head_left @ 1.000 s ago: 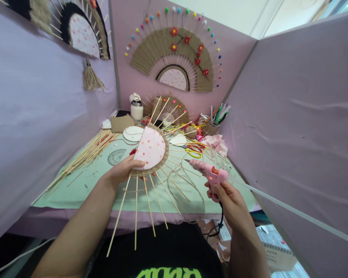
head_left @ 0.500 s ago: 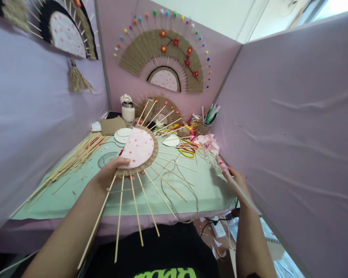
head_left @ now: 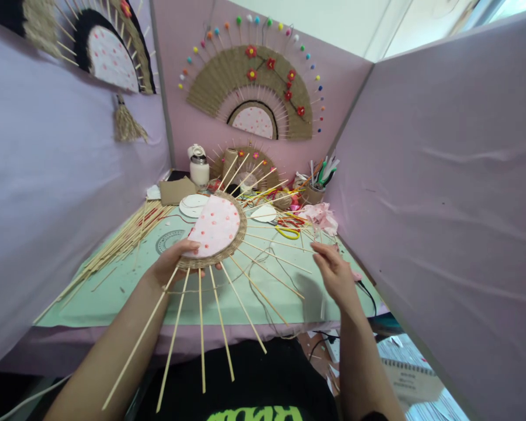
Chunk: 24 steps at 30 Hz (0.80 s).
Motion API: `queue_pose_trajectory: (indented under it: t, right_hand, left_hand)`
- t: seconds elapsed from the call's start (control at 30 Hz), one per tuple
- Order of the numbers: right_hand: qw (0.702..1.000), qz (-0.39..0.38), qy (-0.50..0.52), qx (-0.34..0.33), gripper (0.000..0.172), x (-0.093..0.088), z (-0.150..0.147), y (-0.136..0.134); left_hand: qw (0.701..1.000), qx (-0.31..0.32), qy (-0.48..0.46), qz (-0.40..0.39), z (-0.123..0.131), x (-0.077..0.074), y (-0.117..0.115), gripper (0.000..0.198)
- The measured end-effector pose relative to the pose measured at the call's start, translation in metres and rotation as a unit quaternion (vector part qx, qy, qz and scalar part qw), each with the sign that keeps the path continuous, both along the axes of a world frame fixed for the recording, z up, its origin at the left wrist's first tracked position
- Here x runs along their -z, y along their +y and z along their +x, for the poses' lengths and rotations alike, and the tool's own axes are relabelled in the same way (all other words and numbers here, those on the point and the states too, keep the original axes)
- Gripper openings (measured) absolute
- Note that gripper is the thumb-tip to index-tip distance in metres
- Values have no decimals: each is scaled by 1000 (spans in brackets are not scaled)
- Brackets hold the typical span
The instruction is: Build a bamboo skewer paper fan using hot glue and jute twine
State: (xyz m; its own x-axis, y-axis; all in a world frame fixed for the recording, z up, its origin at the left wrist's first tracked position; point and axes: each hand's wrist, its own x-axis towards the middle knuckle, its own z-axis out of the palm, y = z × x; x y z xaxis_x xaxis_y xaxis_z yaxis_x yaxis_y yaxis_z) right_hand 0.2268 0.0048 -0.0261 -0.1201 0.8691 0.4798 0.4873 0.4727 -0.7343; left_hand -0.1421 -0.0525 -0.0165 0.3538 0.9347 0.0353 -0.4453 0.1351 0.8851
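Note:
My left hand [head_left: 175, 260] grips the lower left edge of a half-round woven fan [head_left: 214, 225], thumb on top and fingertips showing below. Its centre is white with pink spots, bordered by a woven cord rim. Thin bamboo sticks [head_left: 268, 299] fan out from the rim, several reaching over the table edge. A loose strand of twine [head_left: 269, 313] trails beneath them. At the right, my right hand [head_left: 336, 273] has its fingers stretched toward a stick's tip, thumb below; contact is unclear. Beyond that hand lies a pink glue gun [head_left: 356, 276], mostly hidden, with a black cord [head_left: 369, 297].
A bundle of bamboo sticks [head_left: 109, 248] lies on the left, near a protractor [head_left: 169, 240]. Yellow-handled scissors [head_left: 287, 233], crumpled pink paper [head_left: 319, 218] and a tool pot [head_left: 312, 194] are toward the back right. A white bottle [head_left: 199, 171] stands behind. Cloth-covered panels surround the table.
My right hand has let go of the pink glue gun, now on the table, and moved left toward the sticks. My left hand keeps its hold on the fan. The view has shifted slightly.

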Motion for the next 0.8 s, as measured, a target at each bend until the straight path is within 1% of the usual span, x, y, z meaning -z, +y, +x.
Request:
queue_pose_trajectory:
  t: [0.03,0.1,0.2,0.27,0.37,0.43,0.63,0.8]
  right_hand:
    - [998,-24,45,-46,31,-6,-19,-6]
    - [983,-73,112,-126,32,-14,-51,-16]
    - [955,-140,171,-199,31,-18,-83,-24]
    - [937,-167,209,-224,25,-16,-94,-27]
    - [926,-189,245,-217,13,-11,-102,-29]
    - [926,-196,252,-203,9,-7,-105,-30]
    - [920,-192,286,-188,15,2,-108,-29]
    - [920,-199,288,-178,20,3,-111,-31]
  left_hand:
    - [1000,5,-2,0,0,1,0,60]
    - [1000,16,-5,0,1,1,-1,64]
    - [999,31,-7,0,3,1,-2,69]
    - [999,35,-6,1,5,0,-4,69]
    - [999,45,-5,0,6,1,-5,66]
    - [998,57,-6,-1,6,1,-5,64]
    - [997,79,-8,-1,7,0,-4,63]
    - [996,84,-1,-1,7,-1,-5,61]
